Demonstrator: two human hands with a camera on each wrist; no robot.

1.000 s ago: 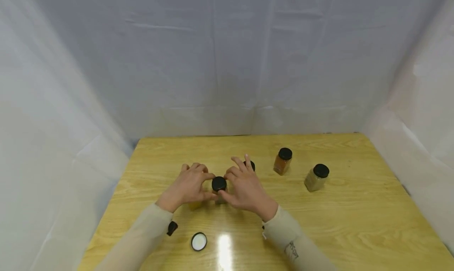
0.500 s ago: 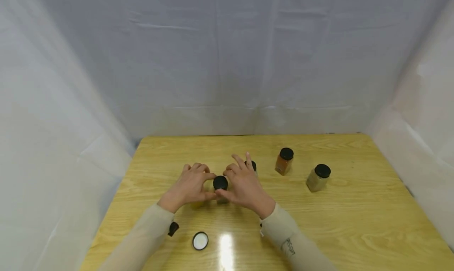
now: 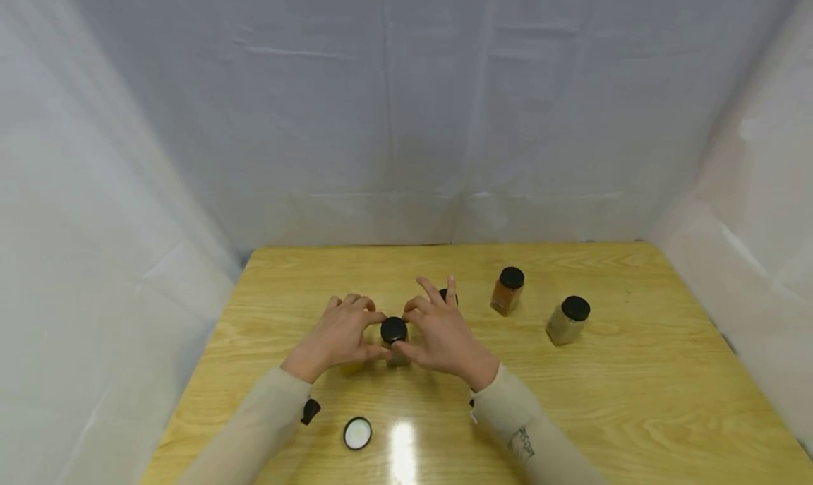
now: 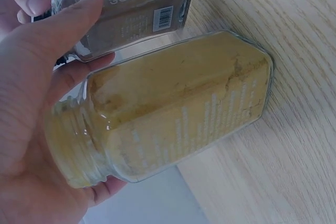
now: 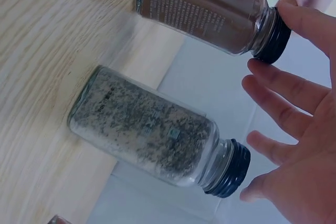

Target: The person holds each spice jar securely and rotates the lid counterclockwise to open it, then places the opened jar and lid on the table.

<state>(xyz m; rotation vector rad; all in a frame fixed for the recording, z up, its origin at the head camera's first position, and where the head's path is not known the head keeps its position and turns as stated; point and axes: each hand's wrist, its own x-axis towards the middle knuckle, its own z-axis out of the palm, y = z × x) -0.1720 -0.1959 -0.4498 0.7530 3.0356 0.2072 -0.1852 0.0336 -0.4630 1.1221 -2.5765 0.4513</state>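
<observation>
- The left hand (image 3: 336, 332) pinches the brown-powder jar (image 4: 134, 19) near its top, thumb along one face and forefinger round the far side.
- The right hand (image 3: 444, 337) pinches that jar's black lid (image 5: 273, 36) between thumb and forefinger; its other fingers fan out away from it.
- The brown-powder jar stands upright on the tabletop (image 3: 635, 393), between the two hands, lid on.
- What has just changed is small: half a second ago the right thumb reached further left across the near side of the lid, and it has since drawn back, while the jar and left hand have kept their places. That suggests a twisting or regripping motion (whether the lid itself turned, I cannot tell), so work on this lid looks unfinished.
- Under the left palm, just beside the brown-powder jar, stands a yellow-powder jar (image 4: 178, 111) with its neck bare.
- Close to the right hand's outer fingers is a capped jar of speckled herbs (image 5: 144, 127).
- Nearer the person lies a loose lid (image 3: 357, 433), pale inside up; it may belong to the yellow-powder jar.
- Further right stand a capped orange-red jar (image 3: 506, 299) and, well apart from the hands, a capped pale jar (image 3: 564, 325).
</observation>
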